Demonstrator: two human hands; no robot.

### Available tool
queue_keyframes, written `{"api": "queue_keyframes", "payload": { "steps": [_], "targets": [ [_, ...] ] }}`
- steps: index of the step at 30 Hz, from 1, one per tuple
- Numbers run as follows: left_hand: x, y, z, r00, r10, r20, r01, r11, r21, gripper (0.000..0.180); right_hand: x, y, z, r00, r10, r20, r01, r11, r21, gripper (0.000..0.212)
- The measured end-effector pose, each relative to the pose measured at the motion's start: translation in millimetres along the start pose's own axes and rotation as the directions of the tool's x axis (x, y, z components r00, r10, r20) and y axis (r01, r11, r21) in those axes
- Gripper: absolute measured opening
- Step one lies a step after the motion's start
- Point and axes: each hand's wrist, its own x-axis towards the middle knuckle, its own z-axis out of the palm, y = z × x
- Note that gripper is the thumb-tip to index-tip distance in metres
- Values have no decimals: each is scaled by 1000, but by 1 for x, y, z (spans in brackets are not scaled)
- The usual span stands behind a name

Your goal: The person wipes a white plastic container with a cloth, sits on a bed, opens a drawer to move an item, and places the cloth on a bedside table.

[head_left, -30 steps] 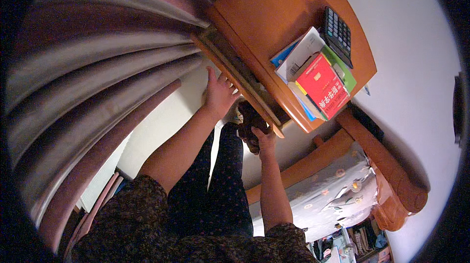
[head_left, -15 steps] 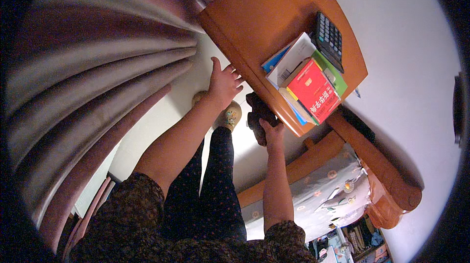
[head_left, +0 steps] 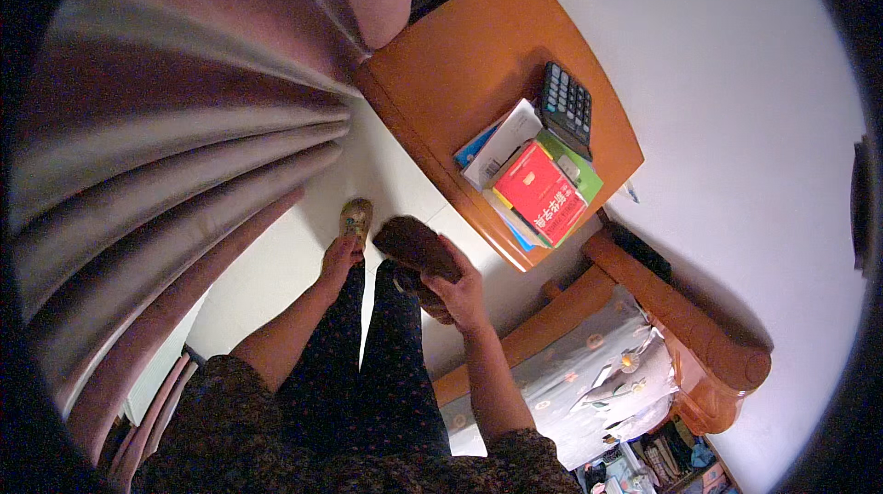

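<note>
My right hand (head_left: 460,290) is closed around a pair of dark brown shoes (head_left: 414,247), stacked one over the other in front of my knees. The upper one shows a long rounded outline; the lower one is partly covered by it and by my fingers. Below, my left hand (head_left: 341,259) hangs beside my leg with fingers extended and loosely together, the thumb slightly apart, and nothing visible in it. Past its fingertips shows a beige slipper (head_left: 356,218) with a coloured pattern, worn on my foot. My other foot is hidden behind the brown shoes.
An orange-brown wooden table (head_left: 460,62) bears a red book (head_left: 540,192) on other books and papers, plus a black calculator (head_left: 567,108). Pinkish curtains (head_left: 175,144) hang at left. On the right stands a wooden bed frame (head_left: 681,305) beside patterned bedding (head_left: 579,374).
My right hand has brought the brown shoes from beside the table edge to the left, nearer my legs. My left hand has drawn back from the table, its spread fingers coming together.
</note>
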Motion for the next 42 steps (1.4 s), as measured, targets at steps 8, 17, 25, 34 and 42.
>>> {"api": "queue_keyframes", "payload": {
  "steps": [8, 17, 25, 34, 42],
  "targets": [
    [-84, -93, -150, 907, -391, -159, 392, 920, -28, 34, 163, -200, -8, 345, -906, -245, 781, 422, -460, 57],
    [-151, -177, -219, 908, -362, -212, 357, 932, -60, 36, 321, -218, -22, 770, -557, -312, -154, 312, -937, 74],
    [-154, -143, -206, 865, -474, -165, 480, 877, -7, 42, 283, -159, 34, 675, -605, -422, -217, 384, -898, 70],
    [-138, -102, -193, 915, -390, -105, 399, 913, 80, 47, 169, -88, 108, 753, -639, -158, 70, 317, -946, 73],
    [-154, -86, -201, 936, -333, -114, 341, 938, 63, 47, 77, -11, 116, 947, -298, 124, 255, 455, -854, 60]
  ]
}}
